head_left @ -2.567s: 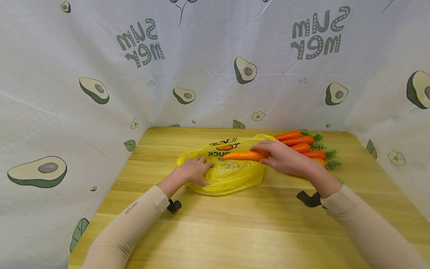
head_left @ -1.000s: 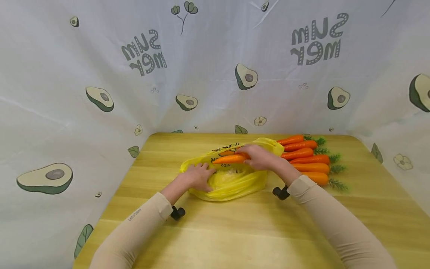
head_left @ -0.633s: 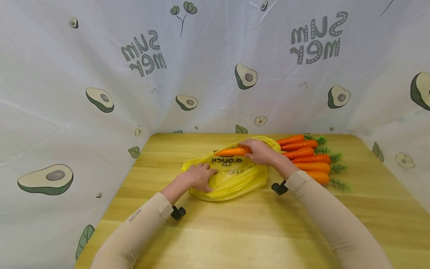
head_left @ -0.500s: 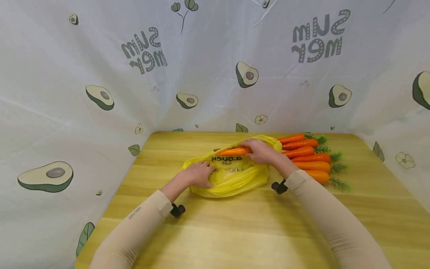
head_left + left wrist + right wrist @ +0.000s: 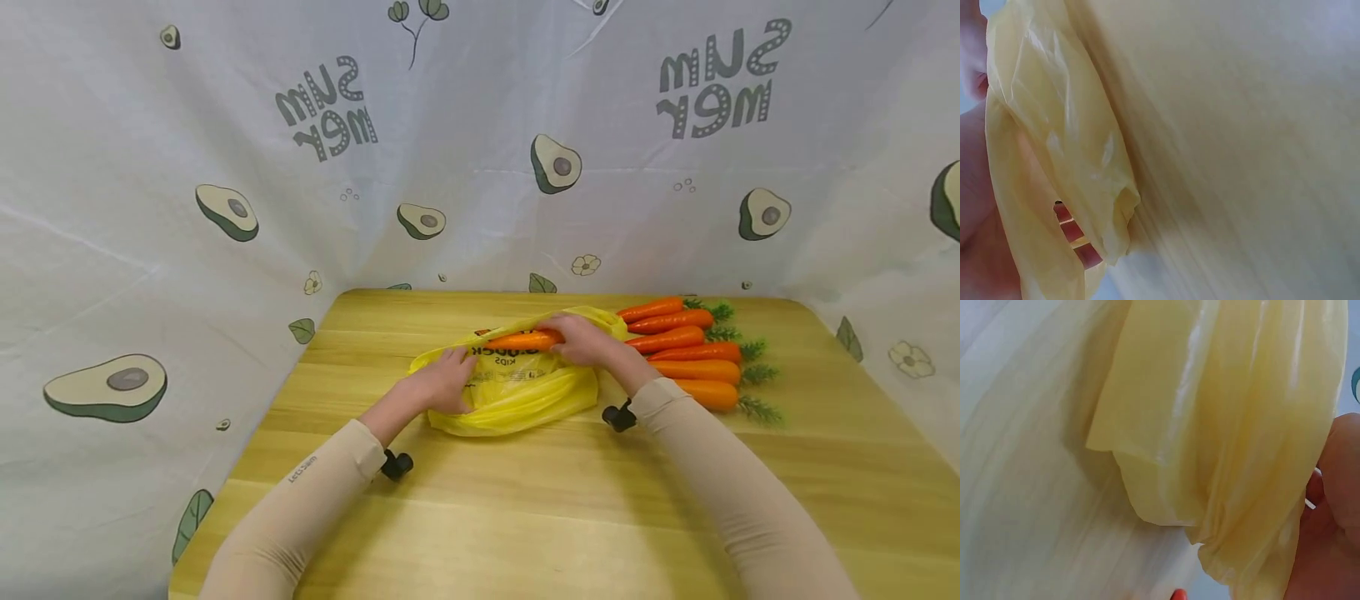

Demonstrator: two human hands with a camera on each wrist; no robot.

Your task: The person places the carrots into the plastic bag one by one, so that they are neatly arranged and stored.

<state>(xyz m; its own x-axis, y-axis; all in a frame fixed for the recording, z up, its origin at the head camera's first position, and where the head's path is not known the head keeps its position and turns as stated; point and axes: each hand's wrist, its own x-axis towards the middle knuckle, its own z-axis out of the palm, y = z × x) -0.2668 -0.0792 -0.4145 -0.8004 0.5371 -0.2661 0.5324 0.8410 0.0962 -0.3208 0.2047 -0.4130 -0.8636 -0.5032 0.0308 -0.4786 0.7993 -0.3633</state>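
A yellow plastic bag (image 5: 532, 408) with dark lettering lies on its side on the wooden table, its mouth facing the person. My right hand (image 5: 579, 340) reaches in at the bag's right and grips an orange carrot (image 5: 525, 340) by its thick end, the tip pointing left along the far inner wall. The leafy end is hidden by the hand. My left hand (image 5: 442, 385) is at the left of the mouth, fingers extended along the inside and thumb near the front edge. In the left wrist view, thin plastic (image 5: 1066, 94) drapes over that hand (image 5: 985, 237).
Several carrots (image 5: 678, 340) with green leafy tops lie side by side just right of the bag. The wooden tabletop (image 5: 495, 517) extends in front. A white curtain (image 5: 480, 167) printed with avocados hangs behind and at both sides.
My right hand has moved left with the carrot, from over the bag's right side to deeper inside the mouth. The left hand's fingers have shifted slightly toward the far rim.
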